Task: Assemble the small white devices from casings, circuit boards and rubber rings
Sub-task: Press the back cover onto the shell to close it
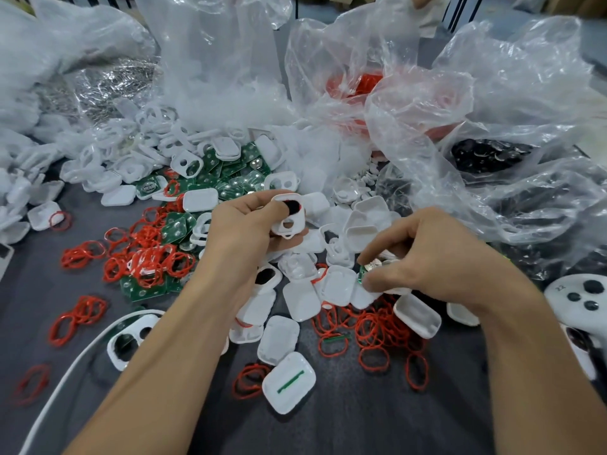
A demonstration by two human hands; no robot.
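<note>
My left grip (pixel 243 224) clasps a white casing (pixel 289 221); my right grip (pixel 437 254) pinches a green circuit board (pixel 364 270); grey desk (pixel 345 421) shows between my forearms.

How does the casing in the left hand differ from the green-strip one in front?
The casing in the left hand has two cut-outs, one showing black; the green-strip casing has none. The first is held up, the second lies on the table. Both are white with rounded corners.

casings (pixel 301 300) white | rings (pixel 374 326) red | boards (pixel 226 178) green, silver-dotted | tabletop (pixel 361 415) dark grey, possibly cloth
</note>
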